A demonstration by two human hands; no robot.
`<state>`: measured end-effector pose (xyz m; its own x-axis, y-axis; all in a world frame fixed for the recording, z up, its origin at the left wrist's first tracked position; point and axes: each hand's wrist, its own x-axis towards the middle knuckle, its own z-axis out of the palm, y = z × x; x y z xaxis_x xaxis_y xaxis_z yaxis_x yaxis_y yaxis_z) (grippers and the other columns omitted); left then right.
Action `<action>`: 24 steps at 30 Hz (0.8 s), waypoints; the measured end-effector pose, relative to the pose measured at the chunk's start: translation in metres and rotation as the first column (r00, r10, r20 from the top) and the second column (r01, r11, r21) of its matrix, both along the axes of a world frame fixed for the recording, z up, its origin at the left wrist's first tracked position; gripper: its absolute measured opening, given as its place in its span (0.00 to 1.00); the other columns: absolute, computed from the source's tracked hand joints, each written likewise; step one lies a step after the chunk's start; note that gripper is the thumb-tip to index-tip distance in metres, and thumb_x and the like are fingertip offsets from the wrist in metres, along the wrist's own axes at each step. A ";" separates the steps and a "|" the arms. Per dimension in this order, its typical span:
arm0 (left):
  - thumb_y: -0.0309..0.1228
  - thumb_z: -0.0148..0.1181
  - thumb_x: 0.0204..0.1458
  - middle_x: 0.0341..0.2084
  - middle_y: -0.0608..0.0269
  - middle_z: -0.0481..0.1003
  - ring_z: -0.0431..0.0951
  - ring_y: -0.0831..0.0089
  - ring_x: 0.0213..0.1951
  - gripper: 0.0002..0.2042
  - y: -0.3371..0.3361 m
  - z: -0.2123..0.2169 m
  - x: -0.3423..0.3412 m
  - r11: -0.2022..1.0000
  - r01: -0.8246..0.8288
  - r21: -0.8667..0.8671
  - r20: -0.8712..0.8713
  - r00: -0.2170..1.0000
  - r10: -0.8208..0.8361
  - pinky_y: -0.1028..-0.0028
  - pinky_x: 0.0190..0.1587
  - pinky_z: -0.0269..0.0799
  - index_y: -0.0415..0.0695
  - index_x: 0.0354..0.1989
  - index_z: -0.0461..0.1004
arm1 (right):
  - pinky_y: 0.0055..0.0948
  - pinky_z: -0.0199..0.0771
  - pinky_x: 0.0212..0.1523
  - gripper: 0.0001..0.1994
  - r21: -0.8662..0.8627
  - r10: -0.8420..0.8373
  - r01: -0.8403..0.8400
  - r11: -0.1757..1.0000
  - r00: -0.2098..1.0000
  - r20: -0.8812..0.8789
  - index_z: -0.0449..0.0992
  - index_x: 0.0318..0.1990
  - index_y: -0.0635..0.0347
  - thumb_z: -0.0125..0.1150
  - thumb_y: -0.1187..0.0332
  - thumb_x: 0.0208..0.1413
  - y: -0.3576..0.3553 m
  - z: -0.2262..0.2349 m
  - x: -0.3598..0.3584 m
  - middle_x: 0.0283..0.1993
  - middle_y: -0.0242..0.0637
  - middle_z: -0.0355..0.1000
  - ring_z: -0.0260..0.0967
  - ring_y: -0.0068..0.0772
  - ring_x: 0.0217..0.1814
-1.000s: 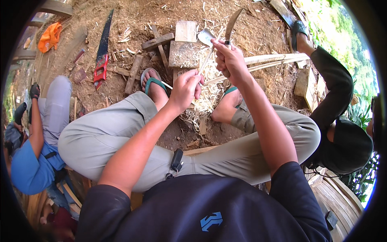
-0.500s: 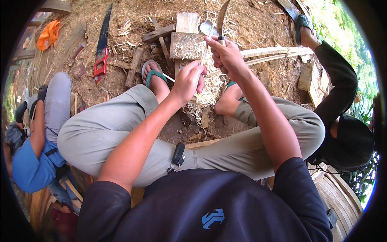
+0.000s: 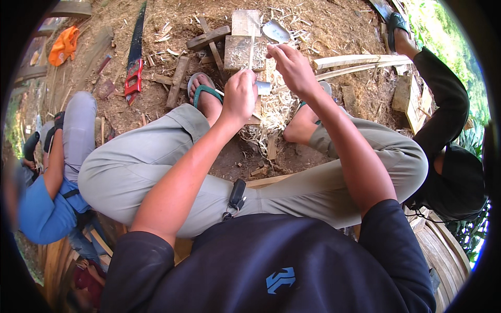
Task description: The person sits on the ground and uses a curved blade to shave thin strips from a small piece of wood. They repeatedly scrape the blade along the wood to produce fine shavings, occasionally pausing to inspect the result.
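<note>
Pale stick (image 3: 252, 49) stood up from the left hand (image 3: 240, 98), its free end pointing away from the body and crossing the view of the shaving-strewn wooden block (image 3: 235, 52), toward that block's right edge. Closed in a fist, the left hand gripped the stick near its lower end, knuckles forward; its forearm slanted inward from the lower left. The right hand (image 3: 295, 72) hung just beside it, a little farther forward, wrist bent and fingers curled leftward, the index fingertip near the stick but apart from it. Whether those right fingers gripped anything, I could not tell. Between the two hands showed a small shiny metal surface (image 3: 264, 87), partly hidden. Wood shavings (image 3: 276, 115) lay heaped on the ground (image 3: 326, 34) below the hands, between the feet. Toward the ground's left side lay a red-handled saw (image 3: 135, 52); a curved metal plate (image 3: 275, 32) lay just off the block's far right corner.
</note>
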<state>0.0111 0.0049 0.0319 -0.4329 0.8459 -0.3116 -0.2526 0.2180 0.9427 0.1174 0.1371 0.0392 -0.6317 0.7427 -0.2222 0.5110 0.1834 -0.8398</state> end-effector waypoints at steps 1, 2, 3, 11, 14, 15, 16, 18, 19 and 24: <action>0.36 0.33 0.65 0.07 0.67 0.57 0.53 0.80 0.08 0.16 0.001 0.003 -0.001 0.998 -0.046 -0.046 0.100 0.994 0.050 0.77 0.12 0.47 0.44 0.25 0.59 | 0.49 0.69 0.42 0.23 0.181 0.115 -0.113 0.977 0.993 -0.003 0.75 0.38 0.66 0.43 0.52 0.65 -0.005 0.003 0.002 0.32 0.54 0.74 0.72 0.58 0.36; 0.36 0.33 0.65 0.07 0.67 0.57 0.53 0.80 0.08 0.16 0.001 0.002 -0.004 0.998 -0.043 -0.045 0.092 0.995 0.047 0.77 0.12 0.47 0.44 0.25 0.59 | 0.49 0.69 0.43 0.22 0.140 0.114 -0.125 0.982 0.990 0.086 0.74 0.38 0.66 0.42 0.53 0.65 -0.007 0.007 0.002 0.32 0.54 0.74 0.72 0.58 0.37; 0.36 0.32 0.64 0.06 0.67 0.58 0.53 0.80 0.08 0.16 0.003 0.002 -0.007 0.998 -0.040 -0.044 0.087 0.995 0.044 0.77 0.12 0.47 0.45 0.25 0.59 | 0.50 0.69 0.43 0.21 0.097 0.115 -0.134 0.986 0.978 0.175 0.74 0.38 0.66 0.41 0.54 0.65 -0.010 0.012 0.001 0.33 0.54 0.74 0.72 0.58 0.37; 0.37 0.32 0.62 0.05 0.66 0.58 0.52 0.79 0.08 0.15 -0.001 -0.009 -0.015 0.999 -0.024 -0.021 -0.053 0.998 0.022 0.77 0.11 0.47 0.47 0.25 0.58 | 0.49 0.74 0.37 0.14 0.274 0.283 -0.405 0.872 0.875 0.392 0.73 0.42 0.60 0.40 0.63 0.65 -0.027 0.052 0.002 0.33 0.46 0.74 0.74 0.54 0.35; 0.37 0.33 0.61 0.05 0.67 0.57 0.52 0.78 0.08 0.14 0.000 -0.009 -0.016 0.995 -0.061 -0.081 0.020 0.998 0.063 0.76 0.11 0.47 0.47 0.25 0.59 | 0.49 0.74 0.38 0.15 0.267 0.301 -0.441 0.857 0.848 0.437 0.74 0.40 0.60 0.40 0.62 0.65 -0.030 0.061 0.005 0.33 0.46 0.75 0.75 0.54 0.35; 0.37 0.34 0.61 0.05 0.67 0.57 0.52 0.78 0.08 0.14 0.002 -0.006 -0.016 0.991 -0.078 -0.109 0.075 0.993 0.087 0.76 0.11 0.47 0.47 0.25 0.59 | 0.49 0.75 0.38 0.16 0.262 0.304 -0.451 0.853 0.838 0.453 0.74 0.39 0.60 0.41 0.61 0.65 -0.031 0.061 0.007 0.33 0.46 0.75 0.75 0.54 0.35; 0.37 0.34 0.61 0.06 0.67 0.57 0.52 0.78 0.08 0.13 0.002 -0.003 -0.015 0.988 -0.092 -0.122 0.077 0.992 0.102 0.76 0.11 0.46 0.47 0.25 0.59 | 0.49 0.75 0.39 0.17 0.233 0.286 -0.421 0.877 0.845 0.452 0.75 0.38 0.61 0.41 0.60 0.65 -0.030 0.059 0.007 0.33 0.47 0.76 0.75 0.54 0.36; 0.36 0.35 0.61 0.06 0.67 0.57 0.52 0.78 0.08 0.13 0.003 0.002 -0.013 0.981 -0.121 -0.148 0.077 0.988 0.134 0.75 0.11 0.46 0.47 0.25 0.60 | 0.49 0.75 0.40 0.19 0.174 0.248 -0.356 0.918 0.858 0.449 0.76 0.36 0.61 0.41 0.58 0.65 -0.029 0.054 0.008 0.32 0.49 0.76 0.75 0.54 0.36; 0.36 0.35 0.61 0.06 0.67 0.57 0.52 0.78 0.08 0.13 0.003 0.003 -0.013 0.980 -0.127 -0.154 0.105 0.984 0.144 0.75 0.11 0.46 0.47 0.25 0.60 | 0.49 0.75 0.40 0.19 0.171 0.245 -0.351 0.920 0.860 0.448 0.76 0.35 0.61 0.41 0.57 0.65 -0.029 0.054 0.008 0.32 0.50 0.76 0.75 0.54 0.36; 0.35 0.37 0.60 0.07 0.67 0.58 0.52 0.79 0.08 0.11 0.003 0.001 -0.013 0.973 -0.128 -0.193 0.044 0.989 0.139 0.74 0.11 0.44 0.46 0.26 0.61 | 0.49 0.75 0.40 0.19 0.138 0.276 -0.386 0.912 0.828 0.488 0.77 0.37 0.63 0.42 0.58 0.65 -0.023 0.067 0.010 0.32 0.51 0.76 0.76 0.53 0.38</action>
